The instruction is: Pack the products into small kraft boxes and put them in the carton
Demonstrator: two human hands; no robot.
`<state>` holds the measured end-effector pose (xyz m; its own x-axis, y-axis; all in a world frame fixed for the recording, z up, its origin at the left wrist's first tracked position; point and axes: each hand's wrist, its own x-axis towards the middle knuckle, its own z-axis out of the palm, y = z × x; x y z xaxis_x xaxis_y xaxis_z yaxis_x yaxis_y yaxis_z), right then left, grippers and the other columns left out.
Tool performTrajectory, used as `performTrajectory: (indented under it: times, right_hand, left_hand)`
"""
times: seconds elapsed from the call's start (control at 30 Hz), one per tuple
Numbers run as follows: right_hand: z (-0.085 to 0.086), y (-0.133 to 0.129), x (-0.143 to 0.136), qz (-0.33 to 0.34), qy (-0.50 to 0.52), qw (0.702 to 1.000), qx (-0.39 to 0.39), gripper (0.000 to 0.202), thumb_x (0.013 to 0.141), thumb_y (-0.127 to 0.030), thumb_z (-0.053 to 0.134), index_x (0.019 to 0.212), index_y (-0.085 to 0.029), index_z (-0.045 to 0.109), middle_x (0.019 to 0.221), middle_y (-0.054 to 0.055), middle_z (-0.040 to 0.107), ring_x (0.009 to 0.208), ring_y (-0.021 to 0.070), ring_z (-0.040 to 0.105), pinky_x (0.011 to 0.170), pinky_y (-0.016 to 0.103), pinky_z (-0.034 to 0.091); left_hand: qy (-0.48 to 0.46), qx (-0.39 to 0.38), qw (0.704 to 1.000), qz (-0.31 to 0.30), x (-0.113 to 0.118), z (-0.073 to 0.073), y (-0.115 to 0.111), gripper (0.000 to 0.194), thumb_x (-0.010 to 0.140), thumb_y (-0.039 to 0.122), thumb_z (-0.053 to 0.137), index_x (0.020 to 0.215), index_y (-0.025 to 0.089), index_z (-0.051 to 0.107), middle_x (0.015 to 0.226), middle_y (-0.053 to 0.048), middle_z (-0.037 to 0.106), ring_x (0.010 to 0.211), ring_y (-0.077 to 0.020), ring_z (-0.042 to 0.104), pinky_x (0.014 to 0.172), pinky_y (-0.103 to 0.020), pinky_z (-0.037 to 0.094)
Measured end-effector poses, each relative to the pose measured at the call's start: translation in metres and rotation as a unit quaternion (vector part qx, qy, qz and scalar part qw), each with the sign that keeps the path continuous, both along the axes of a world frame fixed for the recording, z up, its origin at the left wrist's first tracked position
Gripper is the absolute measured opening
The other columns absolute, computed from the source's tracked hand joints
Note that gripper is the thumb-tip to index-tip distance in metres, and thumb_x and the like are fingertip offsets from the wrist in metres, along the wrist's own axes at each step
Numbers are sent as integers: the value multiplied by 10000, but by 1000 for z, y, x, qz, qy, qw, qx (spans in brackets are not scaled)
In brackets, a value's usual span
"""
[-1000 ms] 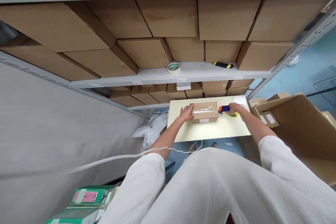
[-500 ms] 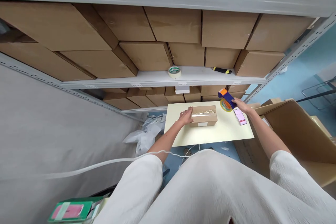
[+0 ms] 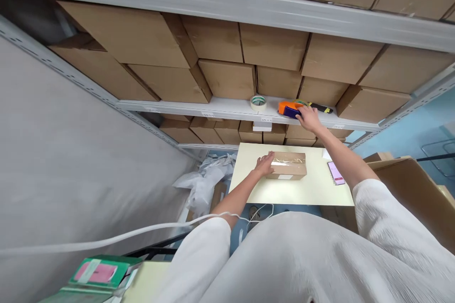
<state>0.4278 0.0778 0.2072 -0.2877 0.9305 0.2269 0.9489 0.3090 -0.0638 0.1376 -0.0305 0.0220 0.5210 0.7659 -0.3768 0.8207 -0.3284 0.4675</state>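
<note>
A small taped cardboard box [image 3: 288,165] lies on the pale yellow tabletop [image 3: 320,194]. My left hand [image 3: 265,164] rests against its left end, fingers on the top edge. Up at the shelf, my right hand [image 3: 308,118] is closed on the orange and purple tape dispenser [image 3: 289,109], which is at the shelf's front edge. To its left stands a roll of pale tape [image 3: 258,102]; a black and yellow cutter [image 3: 322,108] lies just behind my right hand. The phone [image 3: 336,173] is on the table's right side.
Cardboard boxes [image 3: 227,80] fill the grey shelving in front. An open carton [image 3: 412,194] stands right of the table. Plastic wrap [image 3: 204,184] lies at the left, and a white cable [image 3: 106,241] crosses over my left arm.
My right hand has moved up and left from above the table to the shelf with the tape dispenser. My left hand stays on the box. The view has shifted.
</note>
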Motion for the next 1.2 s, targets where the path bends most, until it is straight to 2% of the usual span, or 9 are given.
performTrajectory:
  times: [0.23, 0.33, 0.43, 0.53, 0.67, 0.77, 0.83, 0.97, 1.2]
  right_hand:
    - [-12, 25, -12, -45, -12, 999, -3, 558, 1052, -368, 408, 1547, -128, 501, 1404, 257, 590, 1276, 440, 470, 1082, 605, 364]
    - [-14, 15, -11, -43, -1, 998, 41, 665, 1017, -389, 481, 1633, -151, 399, 1517, 248, 501, 1336, 461, 420, 1112, 626, 344]
    - [-25, -17, -10, -44, -20, 996, 70, 753, 1009, -380, 490, 1706, -195, 270, 1642, 225, 373, 1441, 476, 327, 1135, 634, 322]
    - [-57, -73, -18, -43, -22, 999, 22, 698, 1024, -342, 460, 1693, -202, 316, 1659, 220, 378, 1468, 462, 338, 1137, 623, 343]
    - [-126, -154, -40, -11, 8, 993, -115, 562, 1086, -361, 363, 1618, -226, 484, 1636, 181, 493, 1452, 395, 448, 1168, 590, 379]
    - [-172, -193, -54, -6, 14, 984, -175, 618, 1118, -467, 334, 1644, -174, 471, 1712, 182, 423, 1537, 367, 413, 1228, 557, 352]
    - [-192, -205, -56, -1, 2, 983, -184, 676, 1119, -522, 335, 1677, -151, 424, 1753, 181, 361, 1614, 358, 323, 1288, 556, 280]
    - [-209, -215, -43, -20, -12, 985, -171, 746, 1115, -549, 318, 1734, -133, 302, 1795, 165, 260, 1667, 341, 233, 1343, 560, 189]
    - [-212, -231, -37, -123, -4, 976, -179, 812, 1103, -564, 294, 1763, -109, 162, 1809, 168, 189, 1690, 329, 158, 1366, 565, 124]
  left_hand:
    - [-22, -11, 1000, -3, -3, -7, 2, 1134, 890, 348, 765, 1754, 335, 31, 1844, -102, 54, 1668, -394, 221, 1337, -578, 182]
    - [-20, -13, 1000, -7, -5, -8, 2, 1121, 900, 366, 753, 1754, 339, 27, 1846, -96, 49, 1673, -390, 204, 1337, -574, 189]
    - [-15, -13, 1000, -12, -6, -6, 2, 1089, 912, 377, 741, 1752, 355, 49, 1849, -76, 55, 1678, -385, 187, 1340, -575, 186]
    - [-6, -6, 1000, -15, -5, -3, 0, 1032, 922, 364, 728, 1749, 344, 110, 1849, -78, 64, 1688, -389, 140, 1347, -612, 129]
    - [0, 39, 999, -37, 3, 0, -8, 965, 923, 282, 698, 1740, 311, 184, 1843, -121, 77, 1699, -378, 71, 1334, -670, 77]
    - [-18, 88, 992, -94, 10, -2, -17, 796, 968, 188, 578, 1712, 242, 299, 1827, -147, 165, 1695, -345, 136, 1347, -625, 118]
    - [-32, 101, 986, -131, 11, -5, -24, 713, 995, 155, 493, 1692, 209, 358, 1803, -146, 261, 1683, -317, 205, 1358, -568, 156]
    - [-45, 115, 981, -153, 4, -15, -32, 770, 970, 125, 464, 1721, 182, 308, 1785, -139, 306, 1681, -293, 223, 1376, -522, 152]
    - [-59, 131, 980, -139, -2, -25, -37, 748, 980, 124, 414, 1715, 93, 279, 1784, -186, 289, 1688, -296, 192, 1380, -509, 158]
